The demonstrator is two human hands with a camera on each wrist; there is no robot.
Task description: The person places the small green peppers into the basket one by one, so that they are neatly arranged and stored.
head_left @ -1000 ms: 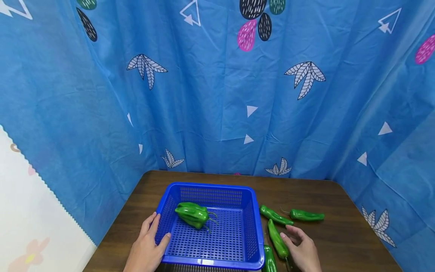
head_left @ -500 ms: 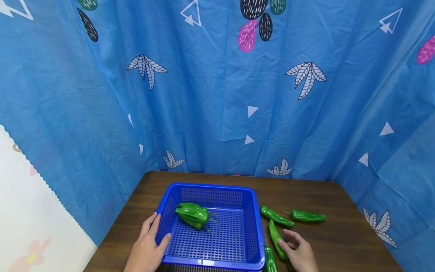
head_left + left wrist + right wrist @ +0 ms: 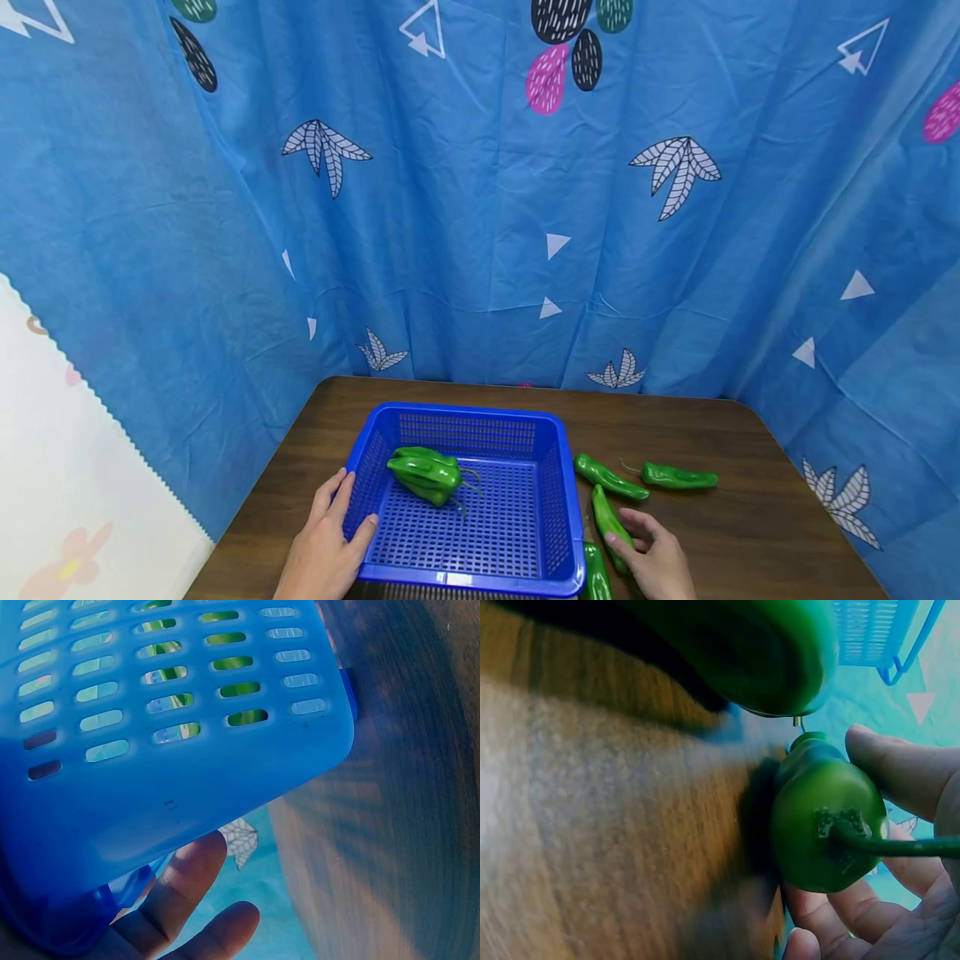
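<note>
A blue plastic basket stands on the table with green peppers lying together at its left. My left hand holds the basket's left rim, thumb over the edge; in the left wrist view, fingers show beside the slotted wall. Right of the basket, my right hand grips a long green pepper, thumb on one side and fingers on the other. The right wrist view shows this pepper's stem end at the fingers, close over the wood.
Another green pepper lies against the basket's front right corner. Two more peppers, one slanting and one lying crosswise, are farther back on the wooden table. A blue patterned curtain hangs behind and around the table.
My right hand has moved slightly left and closed its thumb and fingers about the long green pepper. The left hand and basket stay put.
</note>
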